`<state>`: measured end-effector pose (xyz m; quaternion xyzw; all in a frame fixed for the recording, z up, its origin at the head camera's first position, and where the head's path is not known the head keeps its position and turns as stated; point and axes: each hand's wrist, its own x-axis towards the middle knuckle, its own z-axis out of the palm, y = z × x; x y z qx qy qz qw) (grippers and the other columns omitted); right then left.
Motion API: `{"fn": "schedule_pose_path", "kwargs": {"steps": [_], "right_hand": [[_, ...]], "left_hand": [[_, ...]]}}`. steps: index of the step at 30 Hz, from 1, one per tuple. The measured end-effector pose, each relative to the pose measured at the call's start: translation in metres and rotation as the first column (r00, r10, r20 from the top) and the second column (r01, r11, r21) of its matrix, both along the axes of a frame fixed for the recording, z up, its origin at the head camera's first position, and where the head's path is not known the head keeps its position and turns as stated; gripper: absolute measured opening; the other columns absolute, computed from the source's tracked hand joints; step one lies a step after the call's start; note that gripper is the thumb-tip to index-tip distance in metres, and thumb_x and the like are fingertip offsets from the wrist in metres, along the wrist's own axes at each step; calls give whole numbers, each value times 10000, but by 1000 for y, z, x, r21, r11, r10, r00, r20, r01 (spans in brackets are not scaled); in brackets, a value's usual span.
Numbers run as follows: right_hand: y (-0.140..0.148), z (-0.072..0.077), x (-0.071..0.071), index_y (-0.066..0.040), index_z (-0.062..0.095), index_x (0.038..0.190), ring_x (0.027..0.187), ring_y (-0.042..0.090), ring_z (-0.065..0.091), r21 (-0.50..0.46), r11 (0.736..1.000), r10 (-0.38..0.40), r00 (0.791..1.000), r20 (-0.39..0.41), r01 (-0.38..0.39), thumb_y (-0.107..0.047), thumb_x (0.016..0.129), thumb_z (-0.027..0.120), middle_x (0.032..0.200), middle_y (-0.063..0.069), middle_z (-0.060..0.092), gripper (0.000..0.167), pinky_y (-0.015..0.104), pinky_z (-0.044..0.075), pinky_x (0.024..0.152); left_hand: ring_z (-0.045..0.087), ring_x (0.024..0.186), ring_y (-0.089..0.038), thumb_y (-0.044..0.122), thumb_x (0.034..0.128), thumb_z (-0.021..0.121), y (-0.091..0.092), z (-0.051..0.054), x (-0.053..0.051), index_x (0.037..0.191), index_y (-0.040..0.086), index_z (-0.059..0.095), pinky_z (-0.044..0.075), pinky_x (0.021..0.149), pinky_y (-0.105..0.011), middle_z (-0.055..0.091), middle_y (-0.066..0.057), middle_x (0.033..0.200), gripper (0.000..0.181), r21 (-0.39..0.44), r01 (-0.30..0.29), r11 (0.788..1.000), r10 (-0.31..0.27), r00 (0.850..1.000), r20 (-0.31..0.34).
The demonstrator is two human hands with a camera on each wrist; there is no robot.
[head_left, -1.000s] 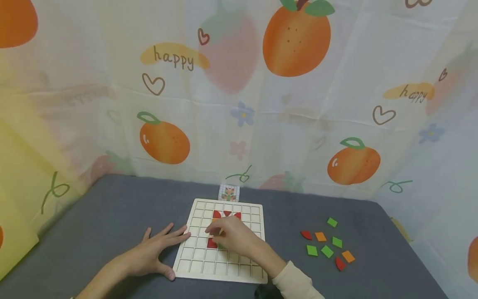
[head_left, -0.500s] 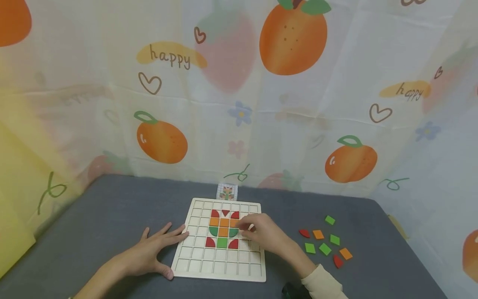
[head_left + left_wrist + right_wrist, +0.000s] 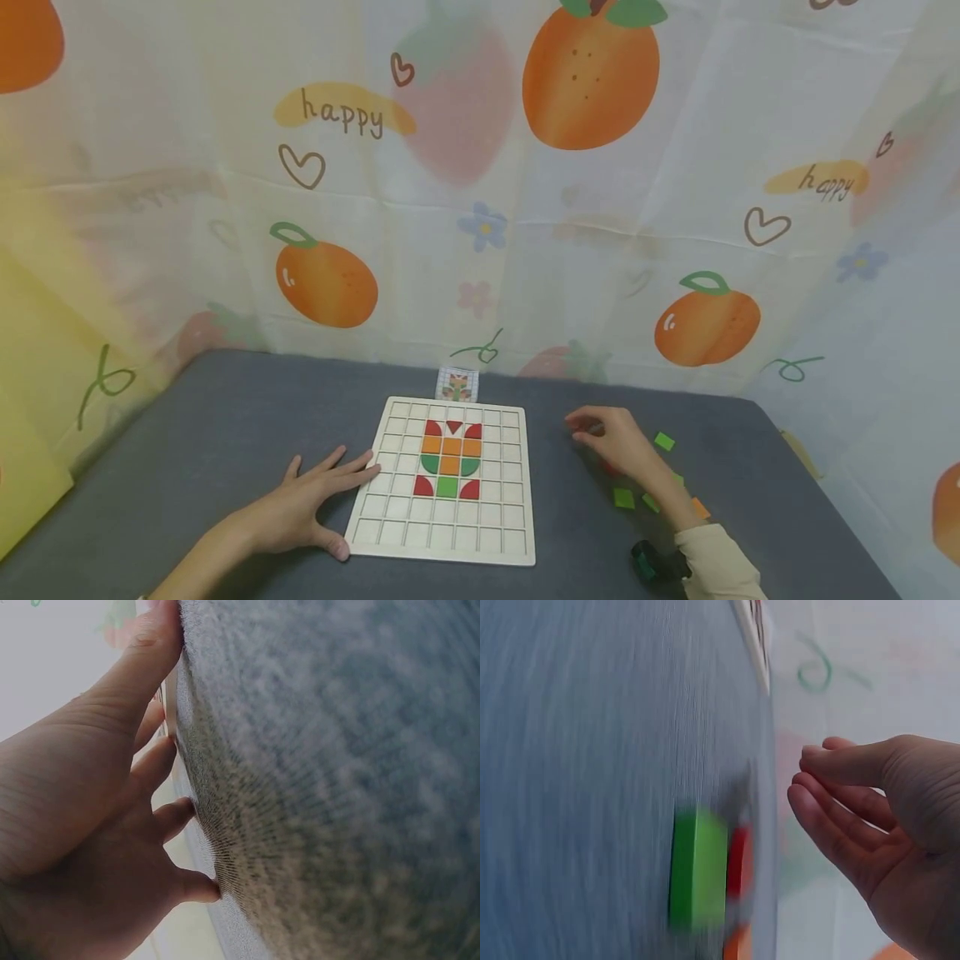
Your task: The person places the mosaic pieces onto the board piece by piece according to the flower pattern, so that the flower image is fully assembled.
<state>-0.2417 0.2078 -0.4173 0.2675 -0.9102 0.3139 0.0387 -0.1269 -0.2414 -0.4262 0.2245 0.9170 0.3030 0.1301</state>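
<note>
A pale wooden grid board (image 3: pixel 405 532) lies flat on the table. Several coloured tiles sit in its middle cells: red pieces at top and bottom, an orange T shape (image 3: pixel 452 447), green quarter-rounds and a green square (image 3: pixel 447 487). My left hand (image 3: pixel 300 508) is spread on the cloth, fingertips and thumb touching the board's left edge. To the right of the board, my right hand (image 3: pixel 618 442) hovers above loose tiles, its fingers bent and nothing visible between them. Below it in the right wrist view are a blurred green tile (image 3: pixel 697 870) and a red tile (image 3: pixel 739 862).
A small pattern card (image 3: pixel 457 386) stands behind the board. Loose green tiles (image 3: pixel 624 498) and an orange tile (image 3: pixel 701 508) lie around the right forearm, which hides others. A dark device (image 3: pixel 654 562) is at the right wrist. A fruit-print curtain (image 3: pixel 480 125) hangs behind the grey table.
My right hand has moved off the board's pattern, rightward to over the loose tiles, uncovering the pattern. My left hand has stayed at the board's edge.
</note>
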Motion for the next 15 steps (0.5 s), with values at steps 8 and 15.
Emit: {"fn": "schedule_pose_path", "kwargs": {"steps": [8,15], "right_hand": [[59,4,-8,-8,696,1139,959,316,679,42,990,-132,991,8,132,13,867,692,1078,159,702,273,399,563,767],[100,4,-12,10,692,1129,957,363,669,93,970,-224,975,-4,223,-9,862,702,1039,172,707,268,465,554,741]], "left_hand": [[105,1426,-542,486,589,826,-1,0,0,1496,163,426,-76,924,-812,299,-152,1578,1043,5,2,1000,-2,1000,0],[102,1429,-538,489,596,829,0,0,-1,1495,157,428,-80,927,-811,303,-143,1578,1039,4,0,1000,0,1000,9]]}}
